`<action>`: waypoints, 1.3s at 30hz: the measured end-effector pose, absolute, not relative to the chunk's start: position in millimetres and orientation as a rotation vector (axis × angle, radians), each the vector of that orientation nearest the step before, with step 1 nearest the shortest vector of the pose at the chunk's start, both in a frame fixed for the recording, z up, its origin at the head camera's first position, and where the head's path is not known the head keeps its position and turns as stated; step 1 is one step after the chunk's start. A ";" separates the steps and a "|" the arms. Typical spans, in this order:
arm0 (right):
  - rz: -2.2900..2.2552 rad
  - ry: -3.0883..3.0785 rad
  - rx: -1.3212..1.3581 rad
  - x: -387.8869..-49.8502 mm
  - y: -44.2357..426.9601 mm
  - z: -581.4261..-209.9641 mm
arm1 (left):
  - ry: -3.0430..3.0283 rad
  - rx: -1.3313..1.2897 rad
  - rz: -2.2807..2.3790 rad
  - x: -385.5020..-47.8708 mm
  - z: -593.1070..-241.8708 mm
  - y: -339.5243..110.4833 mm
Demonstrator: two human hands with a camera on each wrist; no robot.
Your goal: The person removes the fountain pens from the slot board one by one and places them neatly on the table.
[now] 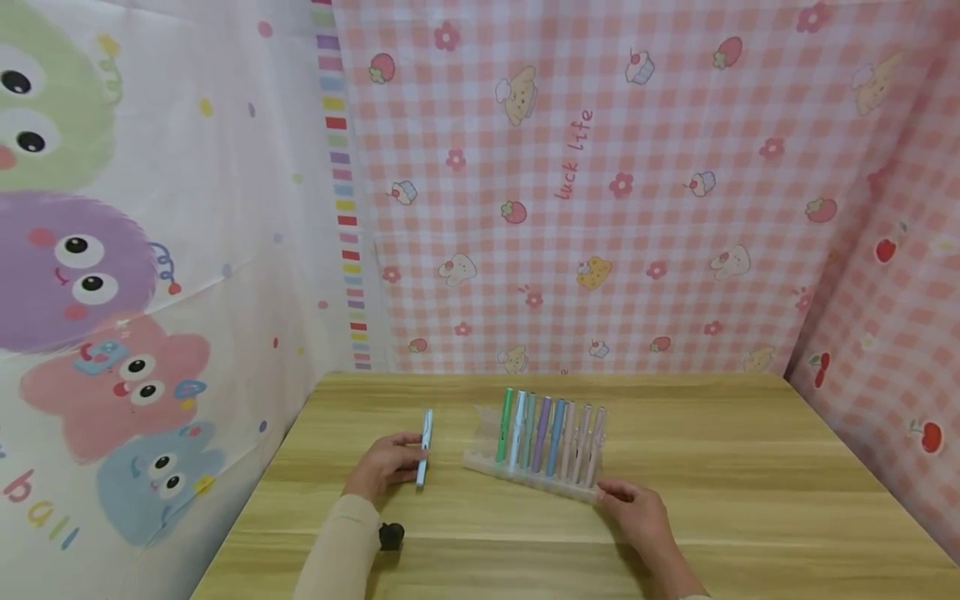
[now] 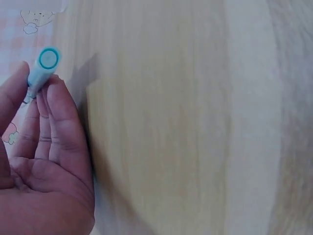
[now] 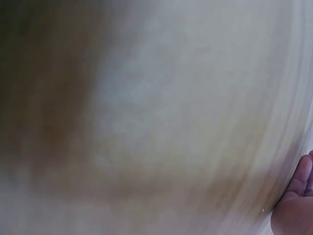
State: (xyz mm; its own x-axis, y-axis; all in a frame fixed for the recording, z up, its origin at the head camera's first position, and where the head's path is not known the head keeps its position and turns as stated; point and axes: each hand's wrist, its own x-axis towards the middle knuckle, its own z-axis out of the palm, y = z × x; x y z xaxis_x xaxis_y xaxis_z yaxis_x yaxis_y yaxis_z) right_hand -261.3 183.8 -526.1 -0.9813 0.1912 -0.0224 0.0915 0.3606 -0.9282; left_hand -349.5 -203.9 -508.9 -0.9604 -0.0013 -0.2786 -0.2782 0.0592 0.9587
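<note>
In the head view, my left hand (image 1: 386,462) pinches a light blue pen (image 1: 425,450) between thumb and fingers, the pen standing near upright above the table. The left wrist view shows the pen's round teal-ringed end (image 2: 49,58) above the left hand (image 2: 49,147). To its right stands a clear pen rack (image 1: 480,462) with several pens in a slanted row: a green pen (image 1: 505,427), blue, purple and pale pinkish ones. My right hand (image 1: 637,508) holds the rack's near right corner by its fingertips. Only part of the right hand (image 3: 292,210) shows in the right wrist view.
The wood-grain table (image 1: 720,450) runs back to a pink checked cloth (image 1: 600,317). A white cloth with cartoon figures (image 1: 247,350) hangs at the left. A small black object (image 1: 392,536) is beside my left wrist.
</note>
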 end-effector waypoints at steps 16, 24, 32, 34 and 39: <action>1.676 -2.530 -0.259 -259.4 183.1 -530.0 | 2.356 -0.316 1.789 -342.7 -506.2 -193.9; 1.644 -2.537 -0.237 -259.3 183.6 -525.7 | 2.434 -0.266 1.709 -346.5 -507.6 -192.9; 1.640 -2.539 -0.250 -260.4 183.8 -525.4 | 2.448 -0.248 1.682 -349.4 -508.3 -194.0; 1.637 -2.539 -0.244 -260.0 183.8 -525.2 | 2.440 -0.254 1.682 -347.9 -506.6 -193.7; 1.630 -2.547 -0.236 -259.5 184.1 -523.9 | 2.432 -0.274 1.664 -345.5 -502.4 -192.7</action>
